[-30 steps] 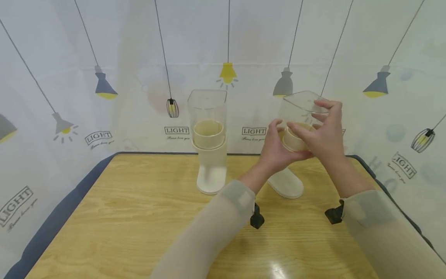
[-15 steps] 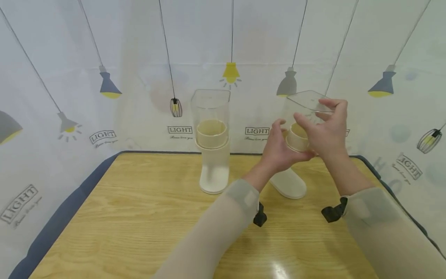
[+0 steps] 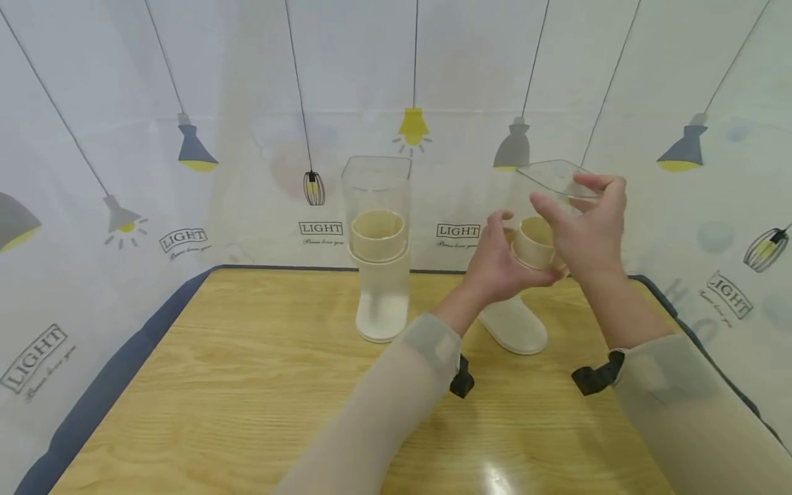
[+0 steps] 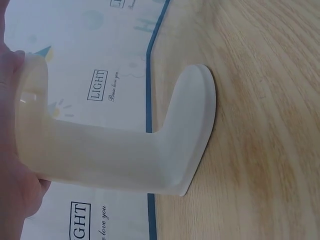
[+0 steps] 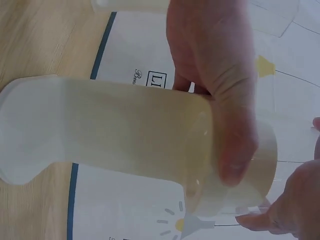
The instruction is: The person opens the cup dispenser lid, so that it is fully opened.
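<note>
Two cream stands with clear open-topped containers stand on the table. At the right stand (image 3: pixel 516 326), my left hand (image 3: pixel 495 265) grips the cream collar (image 3: pixel 533 244) from the left, thumb across its front. The right hand (image 3: pixel 588 234) holds the clear container (image 3: pixel 551 180) above that collar, fingertips at its rim and thumb against its near side. In the left wrist view, the stand's upright (image 4: pixel 105 152) rises from a flat rounded foot (image 4: pixel 192 115). In the right wrist view, the left thumb (image 5: pixel 237 155) lies over the collar, and the right hand (image 5: pixel 300 205) shows at the lower right.
To the left is the matching stand (image 3: pixel 380 316) with its own clear container (image 3: pixel 376 185). Both stands are near the back edge of the wooden table (image 3: pixel 247 385). Behind hangs a white cloth (image 3: pixel 247 137) printed with lamps.
The right thumb has lifted from the collar's level to the clear container's side. That container has shifted slightly right, and the left hand keeps its grip on the collar. The head view has drifted a little.
</note>
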Tool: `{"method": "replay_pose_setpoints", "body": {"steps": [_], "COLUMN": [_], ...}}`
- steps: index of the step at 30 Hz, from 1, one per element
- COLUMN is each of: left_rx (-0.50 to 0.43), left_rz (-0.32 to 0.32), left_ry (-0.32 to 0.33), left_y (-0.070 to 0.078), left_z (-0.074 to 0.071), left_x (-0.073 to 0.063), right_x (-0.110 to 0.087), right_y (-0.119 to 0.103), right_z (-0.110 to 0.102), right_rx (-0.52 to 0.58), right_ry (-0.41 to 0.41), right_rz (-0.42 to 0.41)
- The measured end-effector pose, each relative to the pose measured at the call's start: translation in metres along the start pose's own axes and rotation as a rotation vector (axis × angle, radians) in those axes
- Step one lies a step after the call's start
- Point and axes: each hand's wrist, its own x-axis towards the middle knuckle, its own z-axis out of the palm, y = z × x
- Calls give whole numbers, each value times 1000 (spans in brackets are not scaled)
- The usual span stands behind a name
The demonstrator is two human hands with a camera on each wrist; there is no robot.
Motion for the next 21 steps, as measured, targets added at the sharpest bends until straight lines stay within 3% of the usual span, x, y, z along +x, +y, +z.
{"method": "replay_pose_setpoints", "body": {"steps": [3,8,14,21], "left_rx": [-7,-21,-17,-26], "left_rz": [1,15,16,32], "left_ry": [-11,-22,-35,-47], "left_y": [0,-2,-2,-3], "left_z": [0,-2,-3,-1], "left_x": [1,2,3,4], "right_x": [-1,-1,2,-3], "right_y": [-1,-3,-7,-9], "right_z": [0,2,-3,-6], "right_rx": [4,-33,-21,-69], "right_ry": [1,-8,-37,-49], "right_rz": [22,-14,67,39]}}
